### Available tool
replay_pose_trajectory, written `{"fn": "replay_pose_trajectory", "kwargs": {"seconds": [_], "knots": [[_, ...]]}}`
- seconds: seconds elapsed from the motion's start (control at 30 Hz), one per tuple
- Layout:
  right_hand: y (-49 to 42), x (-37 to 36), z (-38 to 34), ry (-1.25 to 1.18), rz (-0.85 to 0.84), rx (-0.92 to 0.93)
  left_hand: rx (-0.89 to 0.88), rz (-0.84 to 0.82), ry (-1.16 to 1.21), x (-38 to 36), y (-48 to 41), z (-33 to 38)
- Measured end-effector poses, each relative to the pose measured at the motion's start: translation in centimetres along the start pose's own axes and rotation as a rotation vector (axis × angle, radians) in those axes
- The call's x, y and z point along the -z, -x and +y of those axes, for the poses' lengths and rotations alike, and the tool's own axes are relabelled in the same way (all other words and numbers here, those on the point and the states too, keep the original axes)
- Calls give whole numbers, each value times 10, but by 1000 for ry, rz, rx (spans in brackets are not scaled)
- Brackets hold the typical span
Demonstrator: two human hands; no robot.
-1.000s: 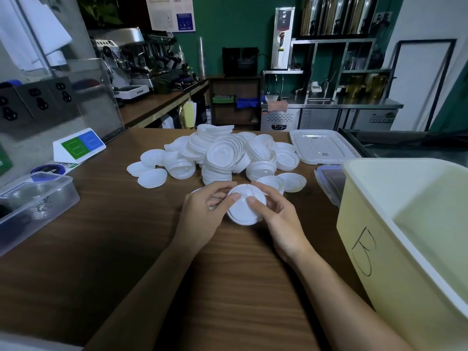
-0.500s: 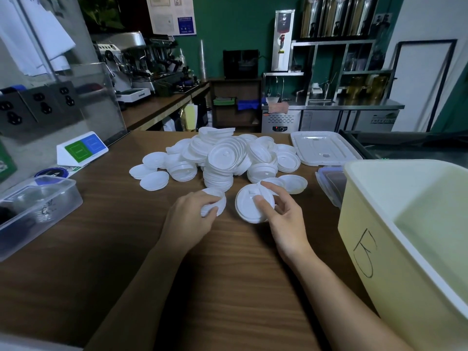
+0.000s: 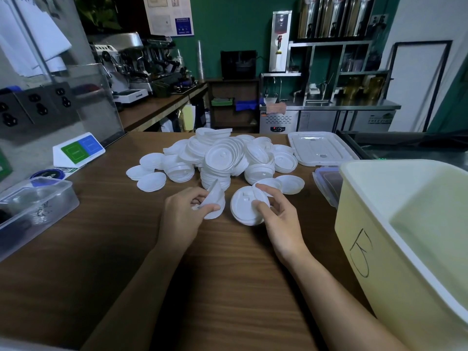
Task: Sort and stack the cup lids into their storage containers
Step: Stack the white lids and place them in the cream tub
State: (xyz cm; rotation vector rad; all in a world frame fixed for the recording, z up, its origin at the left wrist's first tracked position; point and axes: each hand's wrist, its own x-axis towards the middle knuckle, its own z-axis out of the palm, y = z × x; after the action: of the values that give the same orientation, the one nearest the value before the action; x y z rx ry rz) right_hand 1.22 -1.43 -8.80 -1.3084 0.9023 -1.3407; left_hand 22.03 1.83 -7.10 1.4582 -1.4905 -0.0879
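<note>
**A:** Left side, quick?

**B:** Left grip was clenched on a small bunch of thin white plastic cup lids. The thumb lay across the front, and one lid was tipped up on edge.

**A:** Right?

**B:** Right grip was grasping a round white plastic lid with a sip tab. The thumb pressed its face and the fingers curled over its far rim. The lid was tilted with its top towards the camera.

**A:** Were they touching?

**B:** No, the two held items were just beside each other with a small gap between. Both were low over the brown wooden desk. Couldn't tell whether either rested on it.

**A:** The rest of the lids?

**B:** A loose heap of white plastic lids sat on the desk just beyond both hands. Some were stacked, and some lay single at the edges.

**A:** Containers?

**B:** A pale yellow plastic bin with a hand-drawn mark on its side stood at the right, near the right forearm. A clear flat plastic cover lay beside the heap at far right. A clear plastic box sat at the left, well apart from the hands.
</note>
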Motion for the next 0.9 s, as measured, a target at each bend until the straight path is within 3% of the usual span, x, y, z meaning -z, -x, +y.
{"fn": "replay_pose_trajectory", "kwargs": {"seconds": [0.33,0.6,0.77,0.9], "knots": [[0,0,1,18,-30,45,127,182,193,2,-2,12],[2,-1,-2,10,-36,32,99,29,263,-3,-2,9],[2,-1,-6,14,-39,8,-68,16,103,-5,1,18],[2,-1,-5,10,-47,1,-93,-53,106,-7,2,20]]}}
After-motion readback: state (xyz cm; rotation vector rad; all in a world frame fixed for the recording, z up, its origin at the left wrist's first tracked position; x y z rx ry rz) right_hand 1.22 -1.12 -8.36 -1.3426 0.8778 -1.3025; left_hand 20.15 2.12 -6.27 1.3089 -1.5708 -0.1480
